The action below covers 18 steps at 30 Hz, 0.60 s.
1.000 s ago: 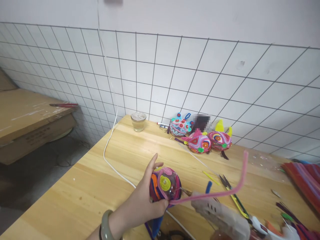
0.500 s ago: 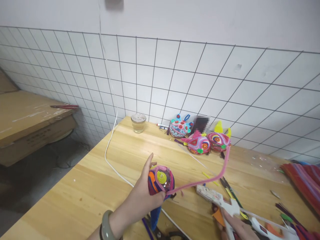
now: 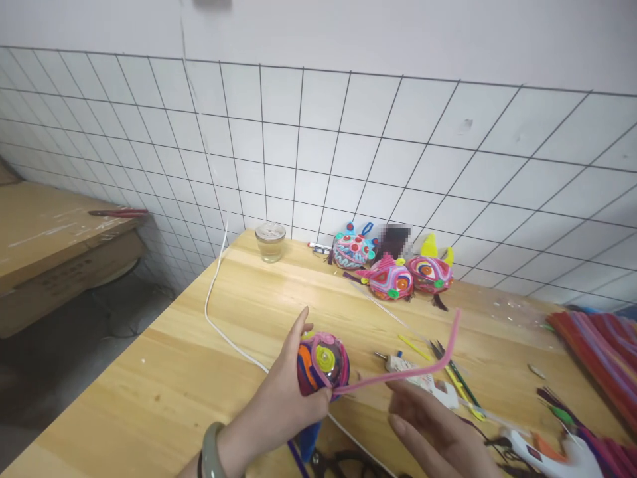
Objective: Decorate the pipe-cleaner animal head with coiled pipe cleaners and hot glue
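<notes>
the left grip (image 3: 288, 385) is closed round the decorated ball (image 3: 326, 359), just below the centre of the view, with its thumb pressed beside the near end of a pink fuzzy strip (image 3: 388, 378). that thumb looks like the weak point: should it slip or ease too soon, the end could shift or peel off the ball. squeezing hard instead might smear the coils or dent the ball.

the strip runs out toward two o'clock, its far end bent up and free. the right grip (image 3: 438, 431), at four o'clock from the ball, is open, thumb apart from the fingers; i can't tell whether a fingertip touches the strip. a hasty tug from there could pull the strip out of line.

a white glue gun (image 3: 423, 382) lies at three o'clock, behind the strip, nozzle aimed toward the ball. if it is hot, which doesn't show, a stray finger or a sagging strip could get burnt or gummed. the white cable (image 3: 239, 349) crosses the surface (image 3: 199, 385) under the left arm, and dark-handled scissors (image 3: 348, 457) sit at five o'clock; a lowered wrist could snag either.
</notes>
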Tool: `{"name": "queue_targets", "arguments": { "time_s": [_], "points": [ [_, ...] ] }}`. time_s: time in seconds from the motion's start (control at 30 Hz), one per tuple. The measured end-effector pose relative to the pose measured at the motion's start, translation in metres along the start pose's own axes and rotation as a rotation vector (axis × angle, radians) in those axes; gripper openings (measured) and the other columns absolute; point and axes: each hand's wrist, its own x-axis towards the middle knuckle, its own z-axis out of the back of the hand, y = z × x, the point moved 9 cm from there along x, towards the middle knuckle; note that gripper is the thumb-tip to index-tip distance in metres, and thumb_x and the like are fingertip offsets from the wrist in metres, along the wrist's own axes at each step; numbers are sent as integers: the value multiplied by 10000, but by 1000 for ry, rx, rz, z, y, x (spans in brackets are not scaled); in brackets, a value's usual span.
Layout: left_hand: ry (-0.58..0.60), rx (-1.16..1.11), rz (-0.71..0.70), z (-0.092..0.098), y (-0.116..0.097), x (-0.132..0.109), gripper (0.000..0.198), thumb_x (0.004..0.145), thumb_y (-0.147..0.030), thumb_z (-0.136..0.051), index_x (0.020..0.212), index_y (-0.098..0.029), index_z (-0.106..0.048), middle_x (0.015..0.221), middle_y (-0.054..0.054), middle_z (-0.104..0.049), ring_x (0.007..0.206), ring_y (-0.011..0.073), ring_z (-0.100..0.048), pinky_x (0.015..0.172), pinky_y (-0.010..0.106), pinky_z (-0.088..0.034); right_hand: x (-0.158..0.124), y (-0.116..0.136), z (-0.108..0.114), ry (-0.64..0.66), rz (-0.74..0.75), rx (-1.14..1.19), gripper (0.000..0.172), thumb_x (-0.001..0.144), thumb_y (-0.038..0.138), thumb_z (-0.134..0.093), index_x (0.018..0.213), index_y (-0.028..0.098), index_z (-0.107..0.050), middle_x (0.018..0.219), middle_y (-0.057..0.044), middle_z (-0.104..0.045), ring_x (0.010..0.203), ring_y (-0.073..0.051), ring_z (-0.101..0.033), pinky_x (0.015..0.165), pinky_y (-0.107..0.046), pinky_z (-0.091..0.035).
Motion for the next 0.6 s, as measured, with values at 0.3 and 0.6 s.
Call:
{"name": "queue_targets", "arguments": {
  "time_s": [0.3, 0.6],
  "points": [
    [8, 98, -37, -2, 8, 2, 1070, 609, -36, -620, 1471, -245, -23, 1466, 155, -241, 1265, 286, -414, 1036, 415, -347, 24, 34, -17, 14, 10, 157, 199, 851, 371, -586, 733, 240, -680, 659, 1, -662, 607, -148, -603, 569, -212, -488],
    [36, 72, -53, 0, 17, 3, 1051, 612, -74, -673, 1472, -289, -109, 1459, 118, -276, 1254, 305, -415, 1044, 456, -335, 32, 48, -21, 61, 268, 47, 55, 880, 237, -581, 866, 254, -631, 792, 7, -677, 728, -145, -631, 659, -218, -507]
  ]
}}
